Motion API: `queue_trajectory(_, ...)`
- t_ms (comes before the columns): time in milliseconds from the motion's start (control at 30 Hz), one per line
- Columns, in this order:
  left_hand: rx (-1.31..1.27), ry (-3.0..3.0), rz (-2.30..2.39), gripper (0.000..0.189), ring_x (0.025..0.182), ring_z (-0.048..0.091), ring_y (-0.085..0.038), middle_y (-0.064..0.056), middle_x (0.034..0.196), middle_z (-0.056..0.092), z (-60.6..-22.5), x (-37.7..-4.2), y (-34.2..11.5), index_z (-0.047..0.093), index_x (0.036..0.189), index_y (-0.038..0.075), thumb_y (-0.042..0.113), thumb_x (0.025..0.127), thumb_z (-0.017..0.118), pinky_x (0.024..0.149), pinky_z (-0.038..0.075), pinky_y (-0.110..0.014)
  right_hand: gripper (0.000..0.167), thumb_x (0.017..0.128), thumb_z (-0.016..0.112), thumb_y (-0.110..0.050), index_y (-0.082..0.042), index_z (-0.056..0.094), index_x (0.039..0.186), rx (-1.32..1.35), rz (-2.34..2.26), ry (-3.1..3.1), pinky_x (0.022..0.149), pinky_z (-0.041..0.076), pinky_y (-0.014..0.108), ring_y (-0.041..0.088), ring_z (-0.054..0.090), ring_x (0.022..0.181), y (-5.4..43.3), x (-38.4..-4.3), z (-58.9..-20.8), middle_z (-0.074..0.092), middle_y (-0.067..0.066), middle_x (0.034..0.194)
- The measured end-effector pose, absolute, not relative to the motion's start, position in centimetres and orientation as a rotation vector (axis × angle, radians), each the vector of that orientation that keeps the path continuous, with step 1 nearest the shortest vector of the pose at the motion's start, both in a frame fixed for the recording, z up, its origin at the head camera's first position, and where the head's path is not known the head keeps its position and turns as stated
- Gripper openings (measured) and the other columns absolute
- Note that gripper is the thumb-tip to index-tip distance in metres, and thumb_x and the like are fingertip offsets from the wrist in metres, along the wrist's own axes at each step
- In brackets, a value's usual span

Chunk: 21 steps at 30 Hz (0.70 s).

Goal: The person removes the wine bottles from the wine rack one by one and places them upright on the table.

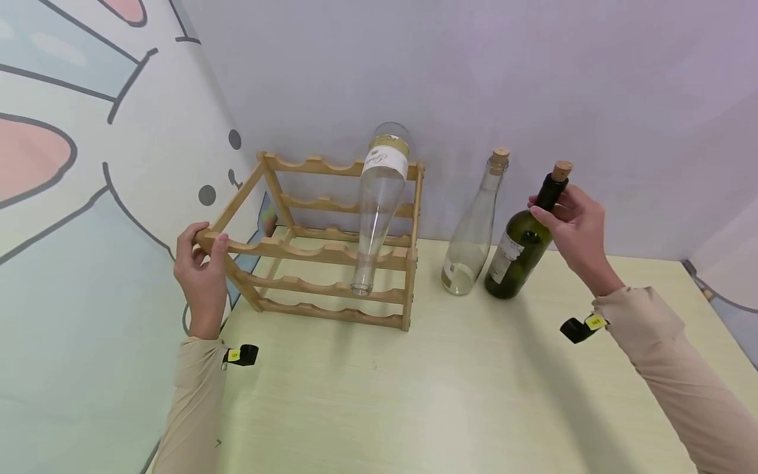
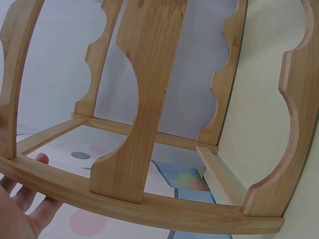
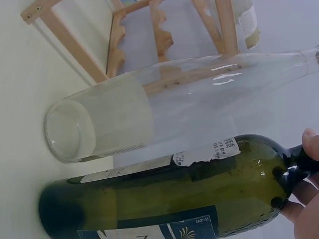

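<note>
My left hand grips the top front left corner of a wooden wine rack, thumb and fingers on either side of the rail. In the left wrist view, fingertips curl over that rail. My right hand holds a dark green wine bottle by its neck, just below the cork. Its torn white label shows, and its base is down at the tabletop. Beside it stands a clear glass bottle with a cork stopper.
Another clear bottle, with a white and gold label, lies across the rack's top level at its right end, mouth toward me. The pale wood-grain table meets a plain wall behind and a cartoon-printed wall on the left.
</note>
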<state>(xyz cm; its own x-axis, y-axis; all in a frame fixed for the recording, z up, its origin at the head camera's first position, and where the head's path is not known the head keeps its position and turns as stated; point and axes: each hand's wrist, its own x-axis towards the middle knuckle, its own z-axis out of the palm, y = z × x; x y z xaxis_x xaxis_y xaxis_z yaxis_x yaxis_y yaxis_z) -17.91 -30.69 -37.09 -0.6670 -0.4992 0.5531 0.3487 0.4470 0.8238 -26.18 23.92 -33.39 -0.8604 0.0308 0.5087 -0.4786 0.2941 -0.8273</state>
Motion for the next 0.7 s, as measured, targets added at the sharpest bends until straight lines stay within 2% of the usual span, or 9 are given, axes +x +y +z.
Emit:
queue_trajectory(367,0.113,-1.876,-1.321,0.038,0.089,0.056,-0.017,0.004,0.112,0.053,-37.2,-18.3,-30.8,0.055,0.128,0.012,0.021,0.092,0.063,0.070,0.047,-0.019,0.031,0.086,0.065,0.001,-0.003,0.059,0.117,0.395,1.523,-2.206,0.079,0.049,0.014,0.008,0.065,0.089,24.3,-25.8,-33.3,0.068,0.004,0.101)
queue_trajectory(700,0.136,-1.874,-1.337,0.039,0.090,0.055,-0.017,0.004,0.113,0.053,-37.3,-18.1,-30.6,0.055,0.128,0.013,0.023,0.091,0.063,0.071,0.047,-0.019,0.027,0.089,0.062,-0.001,-0.003,0.057,0.115,0.400,1.500,-2.254,0.079,0.048,0.013,0.008,0.063,0.092,23.3,-24.1,-32.2,0.065,0.014,0.105)
